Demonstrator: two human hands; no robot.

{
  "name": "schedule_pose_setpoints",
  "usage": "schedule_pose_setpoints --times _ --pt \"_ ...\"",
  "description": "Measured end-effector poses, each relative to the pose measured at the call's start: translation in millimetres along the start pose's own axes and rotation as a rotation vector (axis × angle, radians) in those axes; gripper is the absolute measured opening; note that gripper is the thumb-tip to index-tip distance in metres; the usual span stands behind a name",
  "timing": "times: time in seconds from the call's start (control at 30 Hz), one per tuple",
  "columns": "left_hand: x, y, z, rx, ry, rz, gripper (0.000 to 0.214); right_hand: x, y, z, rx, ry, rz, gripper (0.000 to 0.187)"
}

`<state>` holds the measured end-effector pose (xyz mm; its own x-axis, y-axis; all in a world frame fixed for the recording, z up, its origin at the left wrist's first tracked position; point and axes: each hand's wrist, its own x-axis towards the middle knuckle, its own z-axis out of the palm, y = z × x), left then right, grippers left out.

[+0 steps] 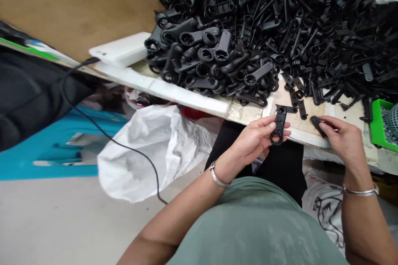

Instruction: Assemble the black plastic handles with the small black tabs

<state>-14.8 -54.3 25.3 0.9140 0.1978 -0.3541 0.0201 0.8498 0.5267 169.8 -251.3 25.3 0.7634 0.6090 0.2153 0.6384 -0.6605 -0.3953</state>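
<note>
My left hand (253,138) grips a black plastic arm-shaped part (280,122) between thumb and fingers, just past the table's front edge. Its hollow, ribbed side faces up, and the ring end points toward me. To the right, my right hand (346,138) pinches a flat black plastic strip (317,126) by its near end, over the table edge. Several loose black strips (302,109) lie on the table between and beyond my hands. The two held pieces are apart from each other.
A large heap of black plastic parts (214,49) covers the table's back. At the right stands a green tray (377,126) of small metal pieces. A white box (121,49) with a black cable (124,140) sits left. Below hangs a white bag (149,153).
</note>
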Motion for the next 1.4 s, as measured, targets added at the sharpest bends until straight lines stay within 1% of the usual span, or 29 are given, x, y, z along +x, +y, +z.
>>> schedule_pose_setpoints --times 0.03,0.07,0.2,0.3,0.37,0.47,0.5,0.57,0.6,0.67,0.73,0.8,0.87,0.93,1.03,1.1,1.17,1.23,1.3,1.4 --pt "0 0 0.0 0.001 0.002 0.0 0.022 2 2 0 0.021 -0.007 0.027 0.028" --pt "0 0 -0.2 0.004 0.001 0.0 0.022 4 3 0 -0.012 0.003 0.029 0.028" --pt "-1 0 -3.8 0.04 -0.022 0.011 0.024 0 -7 2 -0.318 0.127 -0.101 0.034" --pt "-1 0 -7.1 0.1 -0.011 0.012 0.032 -7 -14 6 -0.347 0.16 -0.171 0.035" --pt "-1 0 -7.5 0.122 0.011 0.016 0.035 -10 -12 5 -0.327 0.135 -0.217 0.034" --pt "0 0 -4.5 0.11 0.036 0.027 0.035 -12 -5 -1 -0.249 0.088 -0.242 0.032" --pt "0 -1 -3.1 0.101 0.036 0.029 0.033 -12 -4 -3 -0.192 0.089 -0.226 0.031" --pt "2 -4 -0.8 0.083 0.028 0.041 0.031 -13 -10 -7 -0.003 0.104 -0.131 0.027" --pt "3 -6 0.1 0.075 0.023 0.05 0.031 -14 -17 -7 0.124 0.109 -0.063 0.025" --pt "5 -9 1.3 0.061 0.02 0.077 0.033 -17 -40 -5 0.389 0.099 0.062 0.027" --pt "7 -13 2.4 0.05 0.018 0.104 0.035 -22 -68 2 0.576 0.079 0.109 0.026" --pt "7 -14 3.2 0.045 0.003 0.132 0.037 -26 -91 10 0.672 0.046 0.112 0.02" --pt "6 -14 2.9 0.037 0.0 0.155 0.037 -27 -105 16 0.724 0.001 0.135 0.023" --pt "5 -13 1.1 0.019 0.023 0.161 0.034 -25 -107 18 0.729 -0.014 0.161 0.025" --pt "5 -14 -1.2 -0.034 0.054 0.151 0.028 -20 -105 15 0.616 0.034 0.126 0.023" --pt "8 -16 0.6 -0.075 0.041 0.137 0.028 -18 -106 18 0.569 0.047 0.088 0.023" --pt "13 -19 5.3 -0.117 0.03 0.143 0.028 -18 -111 24 0.577 0.086 0.065 0.024" --pt "17 -22 10.6 -0.15 0.035 0.16 0.029 -18 -116 34 0.587 0.162 0.07 0.025" --pt "19 -24 13.8 -0.162 0.03 0.182 0.032 -18 -119 41 0.592 0.208 0.096 0.025" --pt "17 -25 12.9 -0.11 -0.032 0.202 0.05 -14 -118 43 0.645 0.168 0.133 0.024"
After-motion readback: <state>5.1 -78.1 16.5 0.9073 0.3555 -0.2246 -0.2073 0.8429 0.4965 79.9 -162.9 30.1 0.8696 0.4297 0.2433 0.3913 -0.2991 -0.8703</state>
